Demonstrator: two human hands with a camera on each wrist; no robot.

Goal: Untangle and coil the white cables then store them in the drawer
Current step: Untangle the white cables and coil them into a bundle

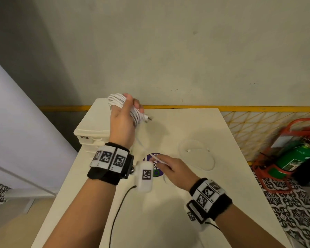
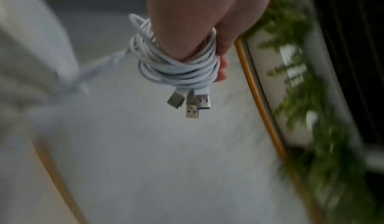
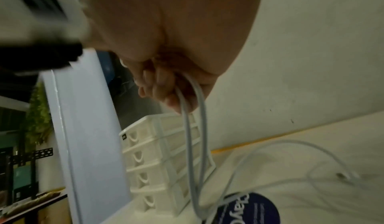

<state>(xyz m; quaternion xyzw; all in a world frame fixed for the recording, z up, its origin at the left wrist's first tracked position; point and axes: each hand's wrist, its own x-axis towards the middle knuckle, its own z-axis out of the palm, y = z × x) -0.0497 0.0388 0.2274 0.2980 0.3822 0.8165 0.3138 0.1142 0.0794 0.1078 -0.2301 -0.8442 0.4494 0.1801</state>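
My left hand (image 1: 123, 113) is raised over the table's far left, its fingers curled through a thick coil of white cables (image 1: 117, 102). The left wrist view shows the coil (image 2: 178, 66) wound around the hand, with three USB plugs (image 2: 192, 102) hanging from it. A loose white cable strand (image 1: 145, 149) runs down from the coil to my right hand (image 1: 170, 166), which pinches it above a round purple sticker (image 1: 155, 165). In the right wrist view the strand (image 3: 192, 129) loops down from the curled fingers (image 3: 164, 86). The cream drawer unit (image 1: 91, 133) stands at the left, drawers closed.
A loose white cable loop (image 1: 197, 154) with its plug end lies on the white table (image 1: 231, 176) right of the sticker. A black wrist-camera lead (image 1: 116, 212) crosses the near table. A green fire extinguisher (image 1: 297, 158) in a red stand sits on the floor at right.
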